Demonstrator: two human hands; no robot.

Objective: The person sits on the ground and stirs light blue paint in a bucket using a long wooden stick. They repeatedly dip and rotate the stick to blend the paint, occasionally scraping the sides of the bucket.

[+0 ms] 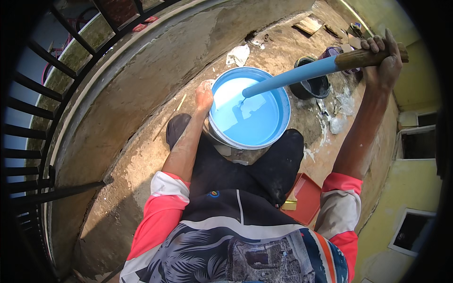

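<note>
Between my knees stands a round bucket point(289, 111) with light blue paint point(255, 126) inside. My left hand point(205, 96) is closed on its left rim. Up at the right, my right hand point(384, 60) grips the bare brown end of a thick wooden stick point(302, 78). Most of the stick is coated in wet blue paint. It slants down to the left over the bucket, its lower end above the paint, and a thin stream runs off it onto the surface.
A black bucket point(321, 87) stands right of the paint. Nearby lie a clear plastic bag point(338, 125), white splashes and a white cloth point(238, 55). A red paint tray point(309, 195) with a yellow brush point(289, 204) rests by my right knee. Black railings point(30, 107) and a low wall point(118, 89) bound the left.
</note>
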